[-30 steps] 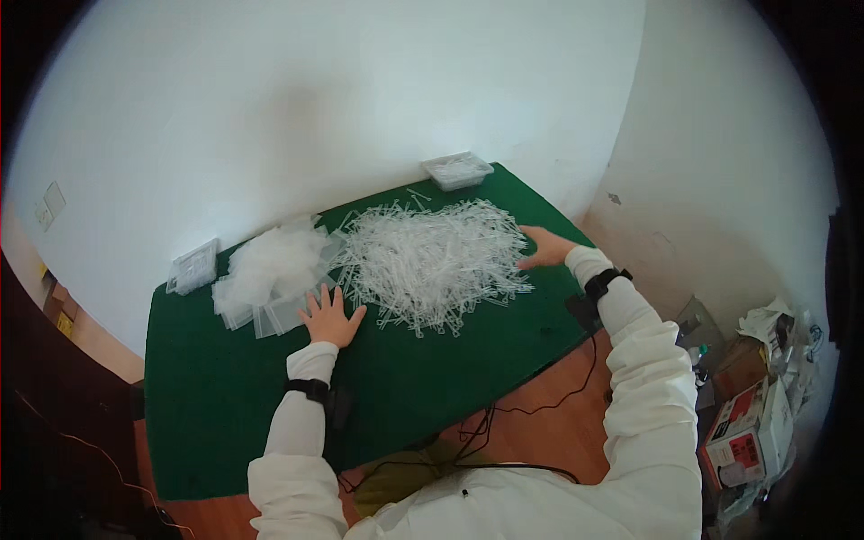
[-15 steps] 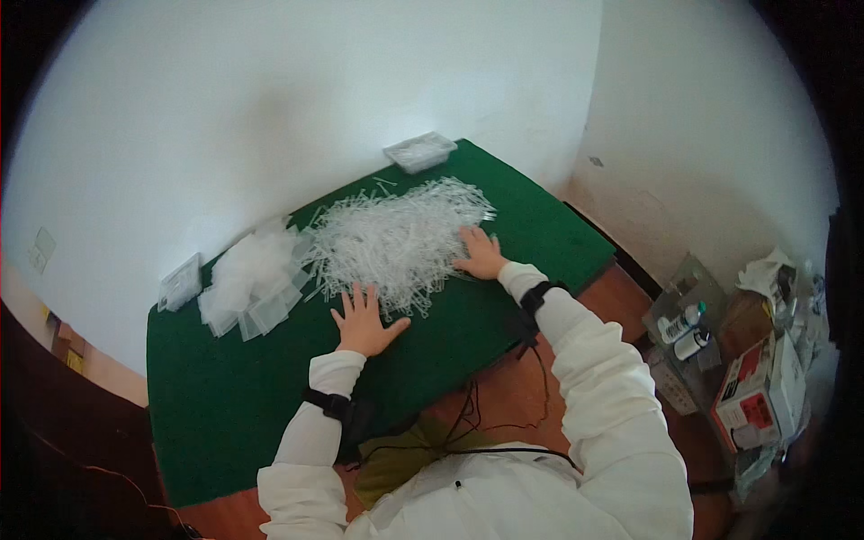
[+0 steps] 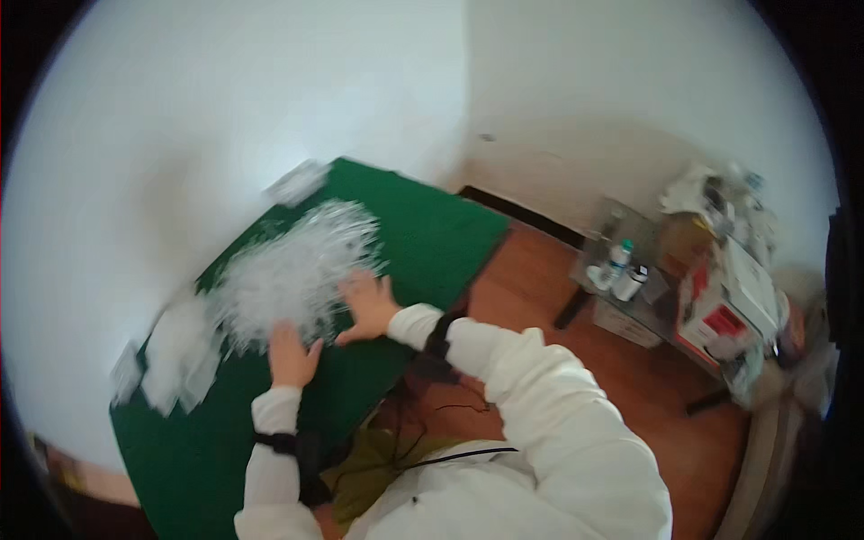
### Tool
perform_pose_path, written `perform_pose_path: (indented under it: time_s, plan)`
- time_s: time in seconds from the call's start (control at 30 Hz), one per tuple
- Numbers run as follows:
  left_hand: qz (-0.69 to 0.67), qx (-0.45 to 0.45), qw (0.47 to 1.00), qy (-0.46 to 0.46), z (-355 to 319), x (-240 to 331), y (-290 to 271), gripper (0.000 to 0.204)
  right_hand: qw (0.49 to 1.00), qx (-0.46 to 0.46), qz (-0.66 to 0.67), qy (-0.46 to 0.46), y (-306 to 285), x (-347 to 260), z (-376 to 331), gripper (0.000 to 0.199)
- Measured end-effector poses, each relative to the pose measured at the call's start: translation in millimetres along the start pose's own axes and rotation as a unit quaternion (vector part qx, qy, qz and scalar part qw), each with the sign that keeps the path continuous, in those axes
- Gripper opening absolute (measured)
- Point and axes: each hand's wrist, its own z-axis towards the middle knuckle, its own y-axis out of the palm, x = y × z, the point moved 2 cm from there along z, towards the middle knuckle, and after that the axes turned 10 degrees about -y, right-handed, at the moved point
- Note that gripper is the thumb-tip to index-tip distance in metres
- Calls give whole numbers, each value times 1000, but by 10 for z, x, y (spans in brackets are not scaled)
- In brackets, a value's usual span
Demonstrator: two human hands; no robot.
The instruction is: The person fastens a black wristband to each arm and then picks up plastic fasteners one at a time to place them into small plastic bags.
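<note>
- A heap of thin white strips (image 3: 292,274) lies on a green mat (image 3: 423,234) that covers the table, toward the mat's far left part.
- The left hand (image 3: 290,353) lies flat, palm down, at the near edge of the heap, fingers spread and empty, their tips in among the strips.
- The right hand (image 3: 367,306) rests just beside it at the heap's right edge (also flat, fingers splayed wide), gripping nothing.
- The two hands are near each other, apart, both touching the strips.
- Both arms wear white sleeves, each with a dark band at the wrist.
- Left of the heap sits a paler, blurred pile of clear bags (image 3: 180,346); what is in them cannot be made out.
- A small clear tray (image 3: 295,183) sits at the mat's far corner, against the white wall.
- A wooden floor (image 3: 630,378) spreads to the right of the table.
- Farther right stands a low shelf (image 3: 621,270) with bottles, next to stacked boxes (image 3: 724,301).
</note>
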Motion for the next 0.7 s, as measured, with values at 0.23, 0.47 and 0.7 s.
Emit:
perform_pose_path:
  time_s: [0.23,0.47,0.7]
  plan:
    - [-221,-2,973,-62,-334,-270,-671,50,986,148,-35,-67,-200,356,-39,71]
    - [-286,45,947,-141,-763,-731,-706,39,950,145,85,-265,-128,-586,110,35]
    - [-356,70,915,-177,-1062,-1104,-515,37,960,130,27,-248,78,-271,682,19]
